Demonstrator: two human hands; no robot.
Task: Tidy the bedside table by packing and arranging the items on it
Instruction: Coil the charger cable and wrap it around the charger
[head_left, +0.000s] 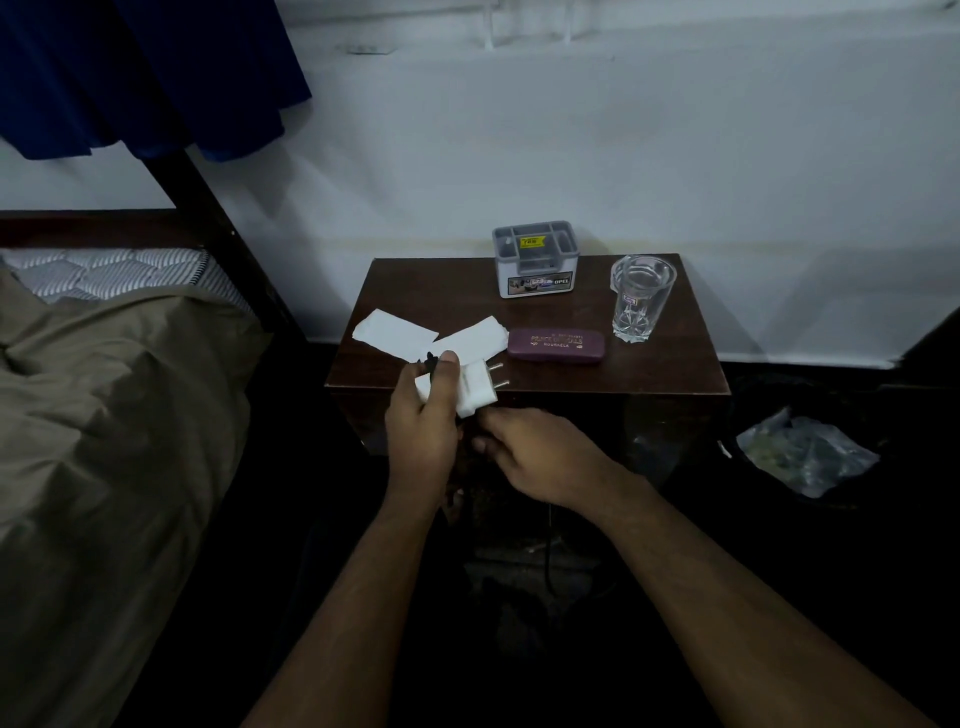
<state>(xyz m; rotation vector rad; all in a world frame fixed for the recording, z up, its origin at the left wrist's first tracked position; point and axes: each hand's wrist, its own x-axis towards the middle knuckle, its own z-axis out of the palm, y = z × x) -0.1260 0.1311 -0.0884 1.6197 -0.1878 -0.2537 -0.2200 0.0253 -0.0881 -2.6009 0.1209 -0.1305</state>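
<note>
My left hand (423, 415) grips a white charger plug (475, 389) in front of the dark wooden bedside table (649, 374), its two metal pins pointing right. A black cable end shows at my thumb. My right hand (530, 457) is just below the plug, fingers curled round a dark cable that is hard to see. On the table lie two white paper pieces (395, 333) (470, 340), a purple glasses case (556, 345), a grey organiser box (535, 260) and an empty drinking glass (641, 296).
A bed with an olive cover (104, 415) stands at the left, its dark frame post (208, 218) close to the table. A bin with a plastic bag (805, 452) sits on the floor at the right. The white wall is right behind the table.
</note>
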